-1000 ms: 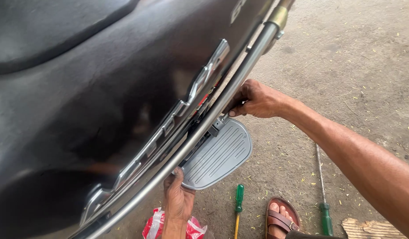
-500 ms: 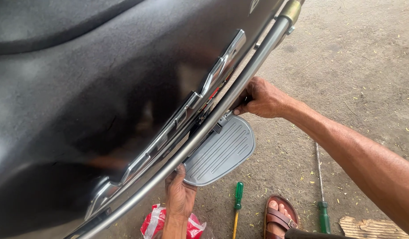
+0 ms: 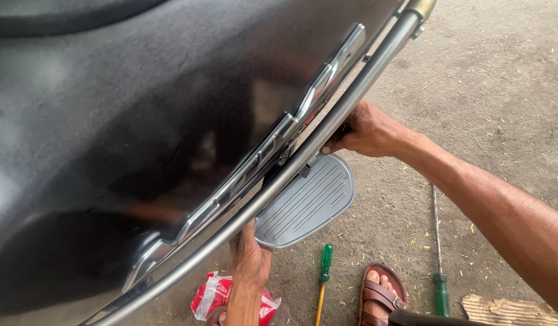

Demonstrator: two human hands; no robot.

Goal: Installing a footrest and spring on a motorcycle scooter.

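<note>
Grey ribbed footboard point(image 3: 306, 202) hung flat just under the long steel guard rail point(image 3: 327, 139), against the black body panel point(image 3: 128, 121). Right hand point(image 3: 366, 130) curled shut around something dark behind the rail, likely a tool on a fastener. Left hand point(image 3: 250, 256) propped the footboard's lower edge, steadying it; its grip was hidden. Two green-handled screwdrivers point(image 3: 324, 271) lay on the concrete floor point(image 3: 502, 90), within reach.

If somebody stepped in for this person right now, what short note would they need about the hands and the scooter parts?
Left hand: reaching up under the grey guard rail, by the ribbed footrest; grip hidden.
Right hand: closed on something dark behind the rail, not identifiable.
Black body panel and chrome trim sit above the rail.
On the ground: two green-handled screwdrivers, red bag.
Rail and footrest are on the scooter; how far the work has got is not visible.
</note>
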